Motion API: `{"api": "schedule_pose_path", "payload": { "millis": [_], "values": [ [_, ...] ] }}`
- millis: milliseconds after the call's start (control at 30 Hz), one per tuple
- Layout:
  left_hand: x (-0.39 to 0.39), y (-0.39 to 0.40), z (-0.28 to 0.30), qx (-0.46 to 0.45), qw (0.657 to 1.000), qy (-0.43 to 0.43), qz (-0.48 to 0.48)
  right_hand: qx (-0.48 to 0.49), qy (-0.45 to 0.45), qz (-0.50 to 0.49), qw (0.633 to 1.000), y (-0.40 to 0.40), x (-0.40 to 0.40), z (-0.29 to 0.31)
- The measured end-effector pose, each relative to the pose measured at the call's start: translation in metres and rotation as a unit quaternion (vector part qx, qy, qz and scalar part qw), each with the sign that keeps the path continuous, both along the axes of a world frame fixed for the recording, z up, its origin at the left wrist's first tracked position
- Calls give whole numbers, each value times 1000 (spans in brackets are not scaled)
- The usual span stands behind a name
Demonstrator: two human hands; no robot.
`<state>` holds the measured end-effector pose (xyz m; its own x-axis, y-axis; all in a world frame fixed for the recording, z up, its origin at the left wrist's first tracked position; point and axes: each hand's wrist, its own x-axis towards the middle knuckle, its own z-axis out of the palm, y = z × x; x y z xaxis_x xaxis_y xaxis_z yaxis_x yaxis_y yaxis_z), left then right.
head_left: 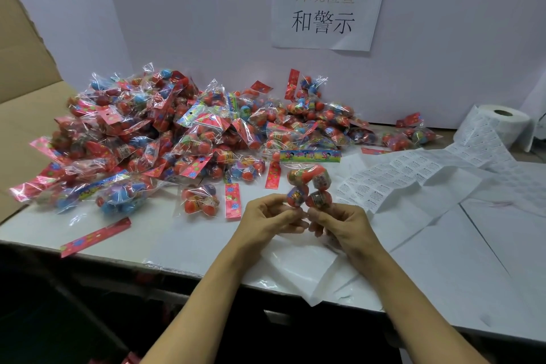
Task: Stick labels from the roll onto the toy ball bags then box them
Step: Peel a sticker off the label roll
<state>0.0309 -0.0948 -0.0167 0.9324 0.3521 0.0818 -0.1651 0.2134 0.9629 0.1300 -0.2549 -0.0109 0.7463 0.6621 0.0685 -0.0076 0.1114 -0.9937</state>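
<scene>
**Bag held upright at the table's near edge**

Both hands met over the white table. Left hand and right hand each had fingers curled, pinching the lower end of one toy ball bag — the bag stood above the fingertips, header card uppermost, clear of the table. Behind it lay the pile of bags. Right of the held bag trailed the label strip, running back to the label roll. Cardboard box stood left of the pile.
</scene>
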Motion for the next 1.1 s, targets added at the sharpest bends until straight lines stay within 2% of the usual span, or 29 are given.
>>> {"api": "schedule_pose_path", "payload": {
  "millis": [500,767,1100],
  "values": [
    [5,-1,0,-56,997,-30,45,14,-36,-81,996,0,4,0],
    [6,-6,6,-79,995,-34,56,2,-65,-87,994,1,2,1],
    [5,-5,8,-87,995,-22,29,11,13,-81,997,3,3,0]
  ]
}}
